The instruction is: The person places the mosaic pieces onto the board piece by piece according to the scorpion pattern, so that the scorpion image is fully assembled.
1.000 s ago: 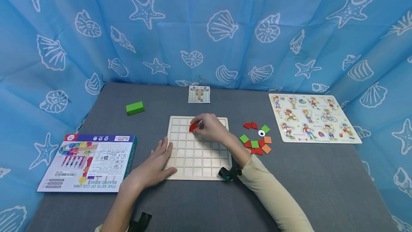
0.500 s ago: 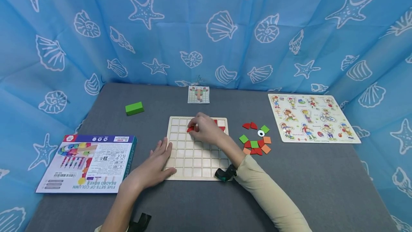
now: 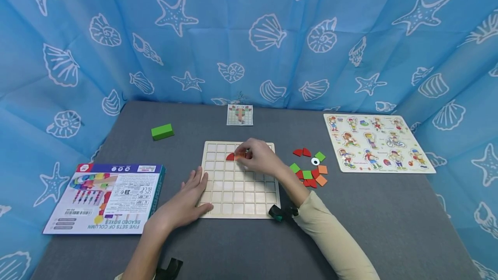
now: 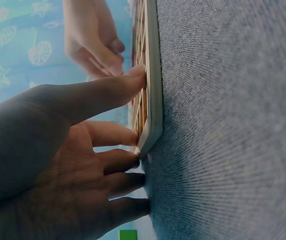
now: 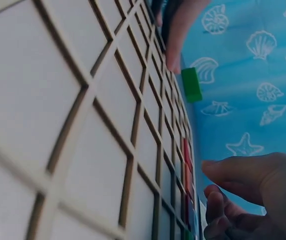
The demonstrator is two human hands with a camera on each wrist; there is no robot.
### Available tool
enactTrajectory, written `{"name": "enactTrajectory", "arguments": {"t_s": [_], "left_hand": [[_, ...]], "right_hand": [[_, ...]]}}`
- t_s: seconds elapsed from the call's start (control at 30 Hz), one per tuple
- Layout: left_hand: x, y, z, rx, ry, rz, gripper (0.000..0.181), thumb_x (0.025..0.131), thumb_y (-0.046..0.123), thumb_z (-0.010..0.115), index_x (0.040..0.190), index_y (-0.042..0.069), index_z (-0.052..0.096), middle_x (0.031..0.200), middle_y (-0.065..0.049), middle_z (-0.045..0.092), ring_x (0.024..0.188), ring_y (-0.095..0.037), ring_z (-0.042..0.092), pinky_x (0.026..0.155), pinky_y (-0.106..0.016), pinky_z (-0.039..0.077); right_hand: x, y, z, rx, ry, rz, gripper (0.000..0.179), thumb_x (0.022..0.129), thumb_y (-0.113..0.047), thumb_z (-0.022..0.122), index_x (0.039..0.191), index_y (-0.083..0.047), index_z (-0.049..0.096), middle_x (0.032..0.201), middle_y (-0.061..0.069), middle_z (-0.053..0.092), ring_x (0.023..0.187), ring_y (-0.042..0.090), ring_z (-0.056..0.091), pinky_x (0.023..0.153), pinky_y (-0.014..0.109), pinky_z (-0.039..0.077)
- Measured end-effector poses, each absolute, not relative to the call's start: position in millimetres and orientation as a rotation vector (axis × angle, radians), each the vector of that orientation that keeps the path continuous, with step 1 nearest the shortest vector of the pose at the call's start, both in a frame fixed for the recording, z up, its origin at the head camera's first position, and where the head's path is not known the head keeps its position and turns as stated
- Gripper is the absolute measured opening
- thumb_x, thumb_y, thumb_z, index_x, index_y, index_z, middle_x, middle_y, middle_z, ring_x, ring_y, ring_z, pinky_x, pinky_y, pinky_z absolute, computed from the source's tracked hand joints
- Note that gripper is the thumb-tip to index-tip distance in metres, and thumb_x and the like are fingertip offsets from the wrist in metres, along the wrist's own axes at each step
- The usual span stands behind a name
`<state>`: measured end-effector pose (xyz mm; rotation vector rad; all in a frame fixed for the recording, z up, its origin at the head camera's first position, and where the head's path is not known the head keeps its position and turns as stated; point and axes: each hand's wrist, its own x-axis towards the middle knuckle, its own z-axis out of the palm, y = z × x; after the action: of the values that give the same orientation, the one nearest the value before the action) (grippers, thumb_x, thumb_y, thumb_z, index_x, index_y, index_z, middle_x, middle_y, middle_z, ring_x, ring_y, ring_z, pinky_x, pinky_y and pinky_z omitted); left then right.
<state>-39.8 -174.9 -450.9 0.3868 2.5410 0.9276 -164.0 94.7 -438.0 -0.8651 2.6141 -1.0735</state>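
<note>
The wooden grid board (image 3: 221,197) lies in the middle of the table. My left hand (image 3: 186,200) rests along its left side, fingers extended; in the left wrist view the thumb (image 4: 115,90) touches the board's edge. A red quarter-round tile (image 3: 230,157) sits in an upper cell. Just right of it, my right hand (image 3: 258,157) hovers with loosely bent fingers over an orange tile (image 5: 188,177). In the right wrist view the thumb and fingers of the right hand (image 5: 242,192) are apart from the tiles and hold nothing visible. That hand hides the board's upper right.
Loose red, green and orange tiles (image 3: 307,174) and an eye tile (image 3: 315,161) lie right of the board. A pattern card (image 3: 239,115) is behind it. A picture puzzle board (image 3: 379,144) lies far right, a box (image 3: 105,198) left, a green block (image 3: 162,132) back left.
My right hand let go of the red quarter-round tile, leaving it in a cell, and moved slightly right. The left hand stayed in place.
</note>
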Motion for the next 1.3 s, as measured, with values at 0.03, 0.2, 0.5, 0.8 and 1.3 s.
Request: {"name": "enactTrajectory", "arguments": {"t_s": [0.03, 0.2, 0.5, 0.8, 1.3], "left_hand": [[-39.5, -173.3, -446.8, 0.377, 2.537, 0.915, 0.09, 0.105, 0.035, 0.072, 0.17, -0.004, 0.023, 0.182, -0.027, 0.003, 0.169, -0.05, 0.001, 0.131, -0.077, 0.009], [-37.4, -168.3, -434.4, 0.337, 2.536, 0.854, 0.087, 0.105, 0.026, 0.072, 0.17, -0.005, 0.023, 0.182, -0.025, 0.002, 0.169, -0.049, 0.001, 0.134, -0.074, 0.011], [-42.2, -178.1, -470.1, 0.403, 2.592, 0.899, 0.094, 0.104, 0.041, 0.073, 0.171, -0.001, 0.023, 0.183, -0.023, 0.002, 0.17, -0.048, 0.003, 0.133, -0.075, 0.012], [-45.9, -180.8, -482.0, 0.402, 2.619, 0.849, 0.094, 0.101, 0.035, 0.076, 0.17, -0.001, 0.023, 0.182, -0.022, 0.002, 0.17, -0.047, 0.003, 0.134, -0.072, 0.014], [-46.0, -180.5, -484.2, 0.402, 2.625, 0.834, 0.093, 0.102, 0.034, 0.076, 0.171, -0.001, 0.023, 0.182, -0.022, 0.001, 0.17, -0.047, 0.003, 0.134, -0.072, 0.015]], "right_hand": [[-163.1, 98.6, -437.6, -0.857, 2.607, -1.088, 0.018, 0.1, -0.009, 0.075, 0.116, -0.003, 0.081, 0.108, 0.014, 0.075, 0.078, 0.014, 0.059, 0.072, 0.027, 0.051], [-156.7, 119.3, -433.3, -0.813, 2.597, -1.132, 0.019, 0.1, -0.011, 0.077, 0.117, -0.004, 0.081, 0.11, 0.013, 0.078, 0.08, 0.014, 0.06, 0.071, 0.026, 0.05], [-141.8, 161.1, -424.4, -0.719, 2.612, -1.172, 0.018, 0.098, -0.01, 0.078, 0.114, -0.002, 0.08, 0.1, 0.009, 0.079, 0.082, 0.015, 0.066, 0.069, 0.022, 0.054], [-132.0, 210.3, -427.8, -0.596, 2.658, -1.134, 0.024, 0.097, -0.005, 0.078, 0.12, 0.0, 0.078, 0.108, 0.014, 0.08, 0.089, 0.016, 0.071, 0.074, 0.023, 0.059], [-130.6, 234.5, -439.1, -0.447, 2.795, -0.85, 0.026, 0.092, -0.018, 0.085, 0.112, -0.001, 0.08, 0.096, 0.008, 0.077, 0.083, 0.012, 0.066, 0.075, 0.027, 0.055]]}}
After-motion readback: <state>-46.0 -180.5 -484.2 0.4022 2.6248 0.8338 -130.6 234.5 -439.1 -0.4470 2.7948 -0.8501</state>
